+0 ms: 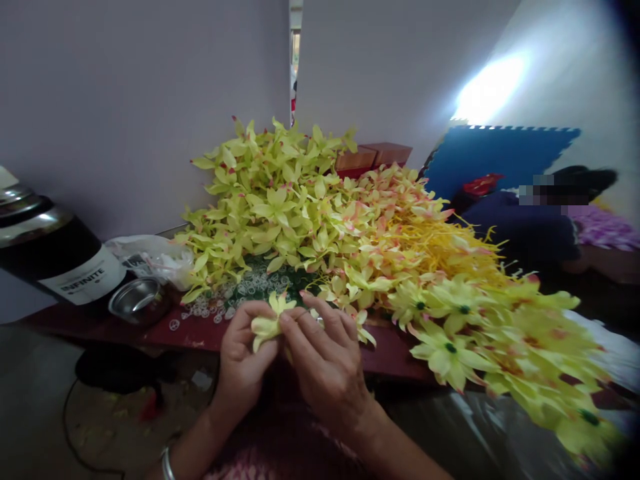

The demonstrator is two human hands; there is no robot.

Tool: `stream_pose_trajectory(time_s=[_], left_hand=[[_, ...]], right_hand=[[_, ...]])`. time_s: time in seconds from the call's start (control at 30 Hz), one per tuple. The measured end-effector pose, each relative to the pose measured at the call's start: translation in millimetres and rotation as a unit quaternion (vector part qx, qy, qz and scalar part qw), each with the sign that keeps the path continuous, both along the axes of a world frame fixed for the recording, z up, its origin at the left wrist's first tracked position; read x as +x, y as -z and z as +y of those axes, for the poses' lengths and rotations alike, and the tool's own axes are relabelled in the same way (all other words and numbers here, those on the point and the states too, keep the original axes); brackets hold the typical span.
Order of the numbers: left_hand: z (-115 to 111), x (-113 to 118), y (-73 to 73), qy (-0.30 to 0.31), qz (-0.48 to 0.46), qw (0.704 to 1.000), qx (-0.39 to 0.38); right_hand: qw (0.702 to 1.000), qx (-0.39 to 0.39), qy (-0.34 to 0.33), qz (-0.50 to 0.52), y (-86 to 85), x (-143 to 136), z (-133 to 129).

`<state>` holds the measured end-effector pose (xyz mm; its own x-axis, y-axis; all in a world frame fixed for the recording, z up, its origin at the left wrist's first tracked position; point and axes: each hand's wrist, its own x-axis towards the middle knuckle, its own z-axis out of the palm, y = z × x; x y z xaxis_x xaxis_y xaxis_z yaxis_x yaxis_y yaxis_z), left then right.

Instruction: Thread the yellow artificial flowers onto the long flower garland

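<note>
Both hands meet over the front edge of the dark red table (pixel 200 337). My left hand (pixel 245 363) is closed on a small yellow-green artificial flower (pixel 267 325), its petals fanning out above the thumb. My right hand (pixel 325 360) touches the same flower, thumb and fingertips pinched at its right side; part of the flower is hidden behind these fingers. Just behind the hands lie many small clear plastic rings (pixel 250 287) on a dark green surface. A large heap of loose yellow-green petals (pixel 277 207) rises behind them.
A black flask (pixel 60 253), a steel bowl (pixel 140 300) and a plastic bag (pixel 150 257) stand at the left. Yellow stems (pixel 445 250) and finished-looking flowers (pixel 450 350) spread rightward. Brown boxes (pixel 375 157) sit behind. Another person (pixel 520 223) is at the right.
</note>
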<state>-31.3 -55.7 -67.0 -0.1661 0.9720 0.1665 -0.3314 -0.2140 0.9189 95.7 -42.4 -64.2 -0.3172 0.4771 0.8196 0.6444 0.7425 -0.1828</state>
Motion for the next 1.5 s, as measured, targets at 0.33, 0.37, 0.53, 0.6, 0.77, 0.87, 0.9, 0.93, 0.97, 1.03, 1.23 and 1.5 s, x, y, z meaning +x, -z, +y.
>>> stream_pose_trajectory(time_s=[0.33, 0.37, 0.53, 0.6, 0.77, 0.87, 0.9, 0.93, 0.97, 1.03, 1.23, 1.5], left_hand=[[1.8, -3.7, -7.6, 0.038, -0.053, 0.997, -0.039], [1.2, -3.4, -8.2, 0.046, -0.050, 0.997, -0.037], [-1.5, -1.5, -9.4, 0.047, -0.015, 0.998, -0.029], [-1.9, -0.2, -9.5, 0.026, 0.004, 0.999, -0.035], [-1.5, 3.6, -8.7, -0.051, 0.018, 0.998, -0.034], [-0.9, 4.2, -6.9, -0.067, 0.030, 0.997, -0.019], [-0.9, 4.3, -6.3, -0.070, 0.034, 0.997, -0.016], [-1.0, 4.3, -5.9, -0.072, 0.037, 0.997, -0.014], [-1.2, 4.2, -5.5, -0.075, 0.037, 0.996, -0.013], [-1.6, 4.0, -4.6, -0.080, 0.032, 0.996, -0.015], [-1.8, 0.7, 2.9, -0.081, 0.041, 0.996, -0.009], [-2.4, -2.1, 10.5, -0.075, 0.046, 0.996, -0.001]], right_hand=[[0.951, -0.178, -0.120, 0.224, 0.4, 11.6, 6.0], [0.934, -0.227, -0.108, 0.255, -2.0, 10.7, 8.9], [0.809, -0.452, -0.161, 0.339, -16.7, 0.3, 23.1], [0.805, -0.440, -0.158, 0.365, -18.6, -3.0, 24.9], [0.862, -0.340, -0.113, 0.359, -14.5, -5.7, 22.6], [0.891, -0.302, -0.084, 0.329, -11.7, -6.1, 21.4], [0.897, -0.297, -0.078, 0.319, -10.7, -6.3, 21.2], [0.901, -0.293, -0.075, 0.310, -9.6, -6.5, 20.9], [0.906, -0.290, -0.073, 0.301, -8.5, -6.8, 20.7], [0.913, -0.285, -0.070, 0.283, -6.3, -7.7, 19.9], [0.927, -0.256, -0.047, 0.269, -3.3, -11.1, 17.2], [0.950, -0.199, -0.029, 0.238, -0.4, -15.6, 19.9]])
